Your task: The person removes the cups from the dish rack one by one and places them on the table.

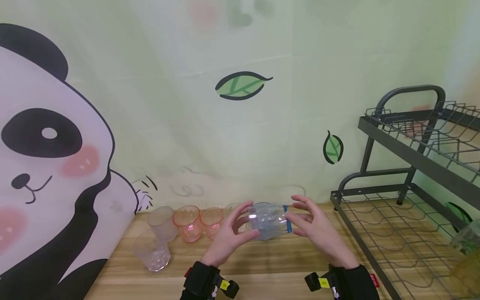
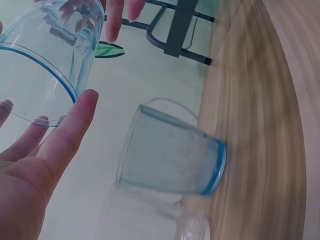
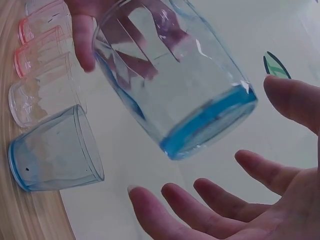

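Observation:
My left hand [image 1: 229,235] holds a clear blue-based drinking glass [image 1: 267,221] on its side above the table, thumb and fingers around its rim end. The blue base of the glass points right. At that end is my right hand [image 1: 320,233], fingers spread. In the right wrist view its fingertips [image 3: 145,207] stand apart from the base. A second blue-based glass [image 3: 55,150] stands upright on the wooden table behind, mostly hidden by the held one in the head view.
Two red-rimmed glasses [image 1: 187,225] and two clear glasses [image 1: 153,254] stand to the left on the wooden table [image 1: 240,266]. On the right is a black two-tier wire rack [image 1: 348,225], with a clear container [image 1: 466,237] at its far right. A panda-printed backdrop [image 1: 240,146] rises behind.

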Action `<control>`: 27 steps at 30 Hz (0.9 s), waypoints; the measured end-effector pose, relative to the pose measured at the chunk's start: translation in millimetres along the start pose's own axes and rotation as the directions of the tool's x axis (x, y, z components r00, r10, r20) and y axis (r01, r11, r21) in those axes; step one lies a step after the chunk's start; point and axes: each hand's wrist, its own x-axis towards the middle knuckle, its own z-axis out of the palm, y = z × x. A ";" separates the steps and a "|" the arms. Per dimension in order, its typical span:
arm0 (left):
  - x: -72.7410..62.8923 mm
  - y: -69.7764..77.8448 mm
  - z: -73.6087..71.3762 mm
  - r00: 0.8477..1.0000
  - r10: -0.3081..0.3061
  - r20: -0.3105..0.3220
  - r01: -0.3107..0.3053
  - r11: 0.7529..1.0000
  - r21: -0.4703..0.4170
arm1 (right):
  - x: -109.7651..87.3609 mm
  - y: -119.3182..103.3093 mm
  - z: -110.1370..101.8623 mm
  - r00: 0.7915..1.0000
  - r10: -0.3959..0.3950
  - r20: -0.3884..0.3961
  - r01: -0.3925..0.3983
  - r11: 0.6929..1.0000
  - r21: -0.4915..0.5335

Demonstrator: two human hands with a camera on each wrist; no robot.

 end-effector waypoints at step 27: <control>-58.7 42.2 -74.6 1.000 -0.013 0.011 -0.003 0.461 0.887 | 4.4 2.7 -14.0 0.998 0.006 -0.062 -0.006 1.000 0.000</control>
